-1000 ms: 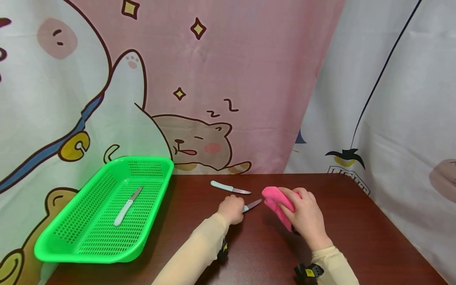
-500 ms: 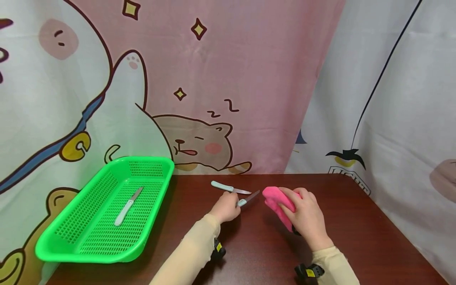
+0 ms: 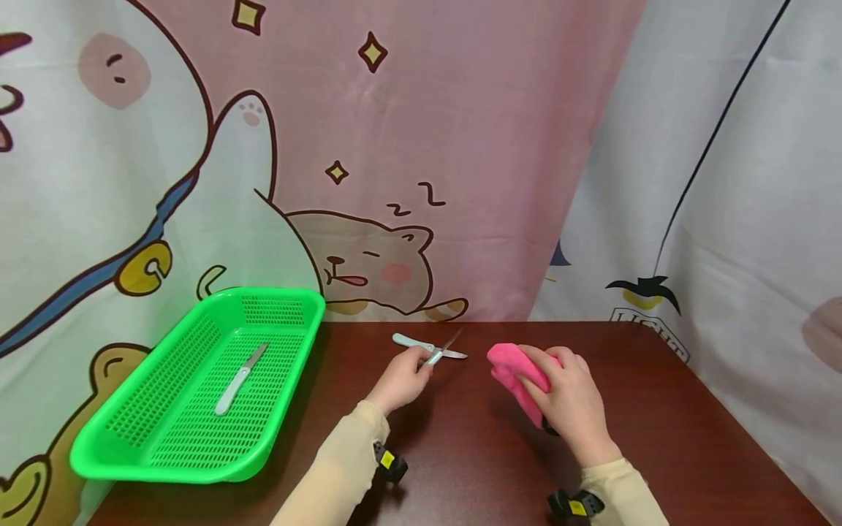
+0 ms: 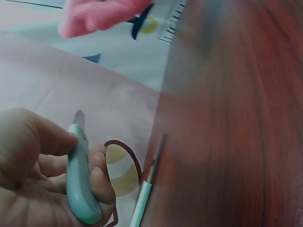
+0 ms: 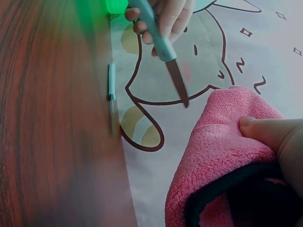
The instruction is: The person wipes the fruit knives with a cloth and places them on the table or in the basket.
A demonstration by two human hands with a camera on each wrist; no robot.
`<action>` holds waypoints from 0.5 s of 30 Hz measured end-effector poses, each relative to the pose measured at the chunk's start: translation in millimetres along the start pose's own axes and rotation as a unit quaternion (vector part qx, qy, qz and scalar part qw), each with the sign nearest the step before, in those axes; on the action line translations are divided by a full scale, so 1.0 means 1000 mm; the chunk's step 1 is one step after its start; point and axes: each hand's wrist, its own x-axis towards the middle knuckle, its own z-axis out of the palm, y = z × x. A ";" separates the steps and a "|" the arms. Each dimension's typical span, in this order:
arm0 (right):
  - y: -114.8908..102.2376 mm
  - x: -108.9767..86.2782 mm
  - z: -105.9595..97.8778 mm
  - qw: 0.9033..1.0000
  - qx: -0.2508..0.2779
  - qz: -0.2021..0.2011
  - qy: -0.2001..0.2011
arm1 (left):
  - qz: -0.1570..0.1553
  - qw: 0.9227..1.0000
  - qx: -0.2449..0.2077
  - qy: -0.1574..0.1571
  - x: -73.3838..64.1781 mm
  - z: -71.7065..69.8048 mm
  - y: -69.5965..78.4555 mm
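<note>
Left of the left hand, a green basket [image 3: 171, 471] sits on a dark wood table [image 3: 473, 467], well apart from the fingers. In the basket rests one white-handled knife, the basket knife [image 3: 242, 378], its blade pointing away from the person. At centre, the left hand [image 3: 400, 381] has thumb and fingers clamped on the pale handle of a second blade, the held knife [image 4: 81, 179]. Its tip points forward and to the right of that hand, and the left wrist view shows it apart from the knife lying nearby. That third one, the loose knife [image 5: 111, 82], lies on the table just beyond the left hand, handle to the left, blade to the right. A black camera [image 3: 389, 462] with a yellow patch is worn at the left wrist, below a cream sleeve [image 3: 335, 467]. Farther right, near the held knife but not touching it, a pink cloth [image 3: 516, 372] with black edging is bunched in the right hand [image 3: 579, 402], its thumb and fingers clamped on either side of the folds. Beyond both hands hangs a curtain [image 3: 500, 146] printed with cartoon animals.
</note>
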 end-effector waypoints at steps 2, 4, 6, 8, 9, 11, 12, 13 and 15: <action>-0.001 0.001 -0.001 1.000 0.003 -0.004 0.007 | -0.009 0.999 -0.051 0.005 -0.003 -0.002 0.003; -0.003 0.002 -0.003 1.000 0.005 -0.007 0.013 | -0.021 0.994 -0.108 0.006 -0.005 -0.005 0.005; -0.004 0.003 -0.004 1.000 0.007 -0.011 0.017 | -0.036 0.987 -0.159 0.005 -0.007 -0.008 0.007; -0.006 0.003 -0.005 1.000 0.009 -0.013 0.020 | -0.047 0.978 -0.205 0.000 -0.009 -0.010 0.008; -0.007 0.004 -0.005 1.000 0.011 -0.014 0.021 | -0.050 0.973 -0.223 -0.003 -0.010 -0.011 0.008; -0.008 0.005 -0.005 0.999 0.016 -0.017 0.025 | -0.057 0.964 -0.260 -0.012 -0.011 -0.013 0.008; -0.010 0.005 -0.005 0.999 0.019 -0.019 0.028 | -0.058 0.958 -0.279 -0.017 -0.012 -0.014 0.008; -0.011 0.006 -0.005 0.999 0.022 -0.022 0.032 | -0.059 0.953 -0.297 -0.023 -0.013 -0.015 0.008; -0.013 0.007 -0.005 0.998 0.028 -0.029 0.040 | -0.063 0.940 -0.334 -0.033 -0.014 -0.016 0.008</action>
